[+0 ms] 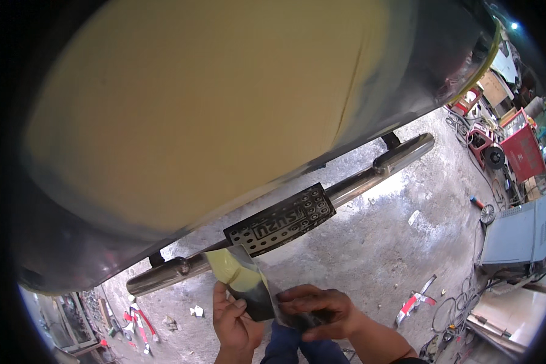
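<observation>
A creased sheet of sandpaper (256, 293), dark grey with yellow dust over its upper part, is held up between my two hands. My left hand (236, 321) pinches its lower left side, thumb in front and fingers behind. On the other edge, my right hand (323, 310) closes with curled fingers round a dark part of the sheet; its fingertips are partly hidden. Beyond both hands, a dark vehicle panel (421, 73) carries a wide, smooth patch of beige body filler (212, 115). A thin dark line runs down the patch's right side.
Below the panel runs a chrome side step (358, 185) with a black tread plate (282, 221). Red machine units (522, 148), a grey-blue cabinet (519, 233) and cables stand at the right. Scraps and red strips (414, 301) lie on the concrete floor (376, 255).
</observation>
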Demonstrator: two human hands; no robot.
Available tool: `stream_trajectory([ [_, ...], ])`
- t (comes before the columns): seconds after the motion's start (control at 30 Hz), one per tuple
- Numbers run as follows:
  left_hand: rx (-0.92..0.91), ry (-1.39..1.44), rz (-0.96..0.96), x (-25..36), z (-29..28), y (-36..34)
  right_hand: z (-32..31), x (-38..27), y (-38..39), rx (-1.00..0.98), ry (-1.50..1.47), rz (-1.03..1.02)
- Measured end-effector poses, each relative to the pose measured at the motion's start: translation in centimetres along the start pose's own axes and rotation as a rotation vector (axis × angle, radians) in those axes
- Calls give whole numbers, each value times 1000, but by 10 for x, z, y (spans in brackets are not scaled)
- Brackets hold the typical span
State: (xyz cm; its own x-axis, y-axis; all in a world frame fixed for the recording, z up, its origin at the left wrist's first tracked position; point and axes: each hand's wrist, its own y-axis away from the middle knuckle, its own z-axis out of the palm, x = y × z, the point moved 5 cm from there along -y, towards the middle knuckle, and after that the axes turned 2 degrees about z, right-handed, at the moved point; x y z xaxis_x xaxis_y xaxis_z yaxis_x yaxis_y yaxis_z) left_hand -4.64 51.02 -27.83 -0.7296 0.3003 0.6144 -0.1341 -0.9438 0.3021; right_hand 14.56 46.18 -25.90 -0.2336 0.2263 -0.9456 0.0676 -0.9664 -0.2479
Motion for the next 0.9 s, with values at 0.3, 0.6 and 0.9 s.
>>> stream_trajectory([
  [0.3, -35, -65, 132, 48, -6, 4, -82, 19, -48, 790, 459, 67],
  [0.6, -75, -107, 117, 51, -7, 13, -61, 30, -116, 1025, 497, -144],
  [0.9, -9, -107, 156, 57, 10, 9, 29, 1, -72, 477, 376, -61],
])
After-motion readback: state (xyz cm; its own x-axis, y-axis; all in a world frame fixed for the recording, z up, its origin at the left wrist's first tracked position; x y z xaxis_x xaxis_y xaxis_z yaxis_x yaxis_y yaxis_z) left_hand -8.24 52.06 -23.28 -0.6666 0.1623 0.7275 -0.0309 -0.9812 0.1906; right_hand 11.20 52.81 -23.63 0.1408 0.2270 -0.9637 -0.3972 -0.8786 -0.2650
